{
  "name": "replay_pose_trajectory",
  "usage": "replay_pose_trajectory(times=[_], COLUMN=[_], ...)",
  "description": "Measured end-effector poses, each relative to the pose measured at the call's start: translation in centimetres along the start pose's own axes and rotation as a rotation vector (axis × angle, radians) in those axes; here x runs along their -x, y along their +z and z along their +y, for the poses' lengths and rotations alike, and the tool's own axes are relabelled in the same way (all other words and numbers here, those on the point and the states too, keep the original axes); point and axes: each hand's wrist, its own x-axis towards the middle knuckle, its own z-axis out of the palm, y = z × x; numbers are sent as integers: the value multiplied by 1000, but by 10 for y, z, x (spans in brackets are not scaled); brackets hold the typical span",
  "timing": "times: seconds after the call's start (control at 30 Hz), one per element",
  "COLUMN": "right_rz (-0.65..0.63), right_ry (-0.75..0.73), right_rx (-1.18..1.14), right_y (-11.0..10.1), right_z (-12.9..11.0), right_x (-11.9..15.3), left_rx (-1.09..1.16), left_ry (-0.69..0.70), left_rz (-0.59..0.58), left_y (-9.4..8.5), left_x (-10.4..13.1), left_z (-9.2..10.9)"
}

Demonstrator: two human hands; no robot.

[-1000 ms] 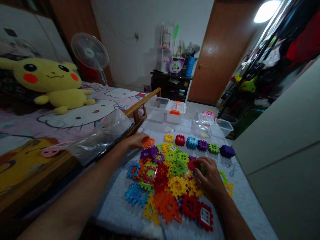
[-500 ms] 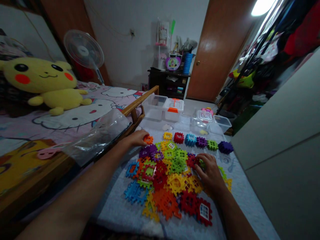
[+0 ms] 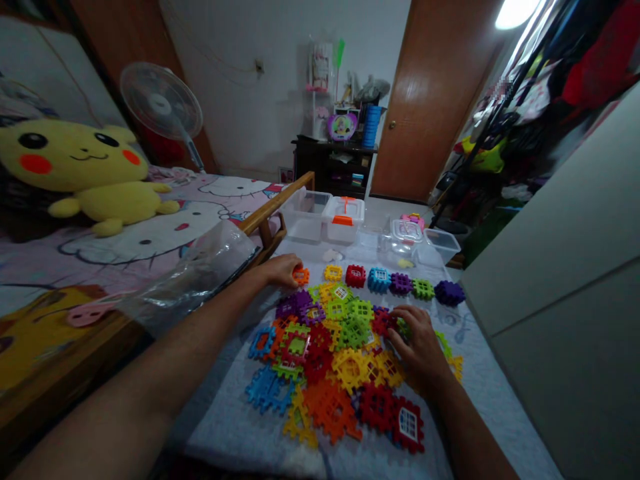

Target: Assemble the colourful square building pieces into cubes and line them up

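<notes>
My left hand (image 3: 284, 270) is at the far left of the row of plastic building pieces, its fingers closed around an orange interlocking building piece (image 3: 301, 276). My right hand (image 3: 416, 339) rests at the right side of the loose pile, thumb and fingers apart. Under its fingers lies a green piece (image 3: 403, 327), partly hidden, with a red piece (image 3: 381, 321) by the fingertips. The row continues rightward with a yellow stack (image 3: 333, 273), a red stack (image 3: 355, 275), a blue stack (image 3: 379, 279), a purple stack (image 3: 401, 283), a green stack (image 3: 423, 289) and a dark blue stack (image 3: 450, 293).
Mixed pieces, including orange ones (image 3: 331, 408) and blue ones (image 3: 269, 388), cover the cloth-covered table (image 3: 225, 427). Behind the row stand clear plastic boxes (image 3: 306, 223), one with an orange latch. A bed with a wooden rail (image 3: 255, 219) borders the left; a pale cabinet (image 3: 565, 267) the right.
My left hand has shifted slightly right with the orange piece, closer to the yellow stack. The right hand stays in place over the pile. The view has turned a little.
</notes>
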Motion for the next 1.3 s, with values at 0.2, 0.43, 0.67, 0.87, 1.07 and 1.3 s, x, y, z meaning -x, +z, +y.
replay_pose_trajectory(times=[0.2,0.43,0.67,0.87,1.07,1.3], right_rz=[-8,-7,-24,-22,-2,-3], right_ry=[10,6,18,26,5,-8], right_rx=[-2,10,0,-9,-18,-26], right_y=[0,0,-1,-2,0,1], right_z=[1,3,2,0,2,2], right_x=[0,0,0,0,0,0], left_rx=[-101,-108,-107,-105,-82,-37], left_ry=[24,23,7,-41,56,48], left_rz=[-5,-76,-137,-113,156,119], left_y=[2,10,10,4,5,34], left_x=[-30,-50,-54,-46,-14,7], left_z=[8,10,10,12,41,91])
